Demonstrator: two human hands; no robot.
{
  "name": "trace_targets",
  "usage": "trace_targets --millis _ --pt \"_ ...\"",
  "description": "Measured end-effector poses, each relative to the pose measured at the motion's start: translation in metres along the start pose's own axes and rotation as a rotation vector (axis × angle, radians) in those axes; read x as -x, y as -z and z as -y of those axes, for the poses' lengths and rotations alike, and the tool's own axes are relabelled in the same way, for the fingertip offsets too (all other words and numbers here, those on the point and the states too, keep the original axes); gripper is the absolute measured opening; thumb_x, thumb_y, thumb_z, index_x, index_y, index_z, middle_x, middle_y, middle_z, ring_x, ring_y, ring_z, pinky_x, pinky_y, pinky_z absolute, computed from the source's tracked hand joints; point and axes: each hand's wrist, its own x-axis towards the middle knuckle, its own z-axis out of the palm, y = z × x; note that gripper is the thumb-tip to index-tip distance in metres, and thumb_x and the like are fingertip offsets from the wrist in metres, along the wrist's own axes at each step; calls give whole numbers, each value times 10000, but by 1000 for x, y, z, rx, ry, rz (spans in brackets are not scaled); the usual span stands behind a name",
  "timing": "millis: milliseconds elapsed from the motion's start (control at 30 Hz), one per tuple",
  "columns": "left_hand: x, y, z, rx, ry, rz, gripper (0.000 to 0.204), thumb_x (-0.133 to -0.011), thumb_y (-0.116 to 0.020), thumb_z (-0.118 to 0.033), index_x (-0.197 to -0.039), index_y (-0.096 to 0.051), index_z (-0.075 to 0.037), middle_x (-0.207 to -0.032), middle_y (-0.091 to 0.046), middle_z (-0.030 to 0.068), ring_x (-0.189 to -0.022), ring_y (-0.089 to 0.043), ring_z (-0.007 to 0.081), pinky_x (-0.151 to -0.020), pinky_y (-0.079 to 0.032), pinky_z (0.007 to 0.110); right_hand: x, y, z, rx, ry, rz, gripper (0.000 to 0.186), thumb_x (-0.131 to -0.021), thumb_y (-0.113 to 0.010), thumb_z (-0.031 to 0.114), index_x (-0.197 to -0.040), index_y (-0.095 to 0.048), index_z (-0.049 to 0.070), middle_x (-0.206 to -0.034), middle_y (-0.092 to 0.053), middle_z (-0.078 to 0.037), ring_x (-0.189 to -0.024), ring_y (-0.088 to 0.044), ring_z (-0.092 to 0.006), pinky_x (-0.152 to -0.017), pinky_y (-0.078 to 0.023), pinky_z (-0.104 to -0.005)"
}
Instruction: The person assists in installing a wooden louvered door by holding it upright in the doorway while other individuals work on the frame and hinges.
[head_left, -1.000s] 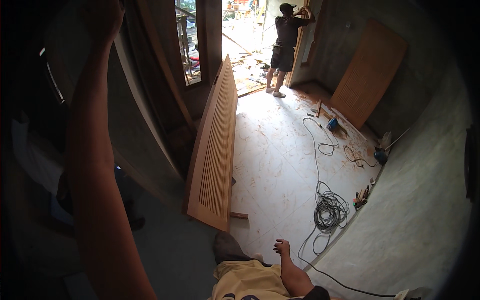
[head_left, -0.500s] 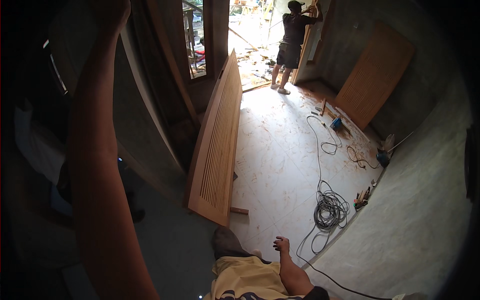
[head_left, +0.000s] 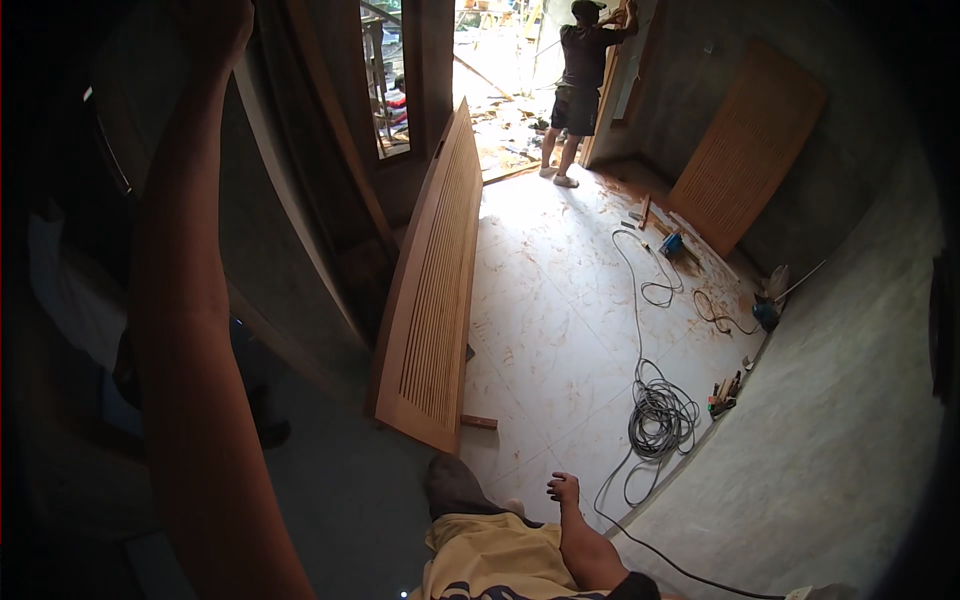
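Left arm up high, and the left hand is lost in shadow at the top edge, so whether its grip is closed on anything cannot be told, while the right hand hangs low over the white floor, fingers loosely parted, grip empty! Ahead and to its left stands the slatted wooden panel, a small wood block beside its near end, coiled cable lying off to the right.

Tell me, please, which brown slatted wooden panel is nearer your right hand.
The left brown slatted wooden panel; the right panel, by the far wall, is farther from the right hand.
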Motion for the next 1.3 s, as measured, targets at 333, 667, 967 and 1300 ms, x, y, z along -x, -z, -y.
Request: trace_targets --millis 333,667,967,1300 --pt "3 9 -9 33 81 57 614 -995 -309 -270 -1441 -106 101 -1520 -10 284 -1415 4 421 -1149 13 538 6 -2 6 26 -10 -11 427 -772 -615 -18 -1189 -577 61 -910 -690 -127 -655 -669 -232 -555 -540 -366" --pt "-1 -2 1 -25 95 72 663 -1007 -286 -308 -1441 -1 104 -1524 49 274 -1417 -8 418 -1150 -23 512 8 -3 8 27 2 -16 424 -767 -615 -19 -1185 -584 48 -906 -692 -131 -647 -665 -222 -540 -537 -356" --pt "-4 -10 13 -51 -13 -29 651 -1009 -281 -327 -1434 -73 120 -1521 7 283 -1414 -30 425 -1142 -24 543 10 -4 10 24 11 -9 430 -755 -622 -10 -1179 -588 46 -906 -692 -130 -641 -661 -223 -539 -534 -355" --pt "-5 -10 10 -1 11 -24 633 -1002 -300 -307 -1446 -94 93 -1524 14 275 -1413 2 430 -1144 16 539 9 -4 10 21 11 -16 437 -745 -631 4 -1177 -593 52 -884 -693 -134 -667 -672 -236 -569 -548 -366"
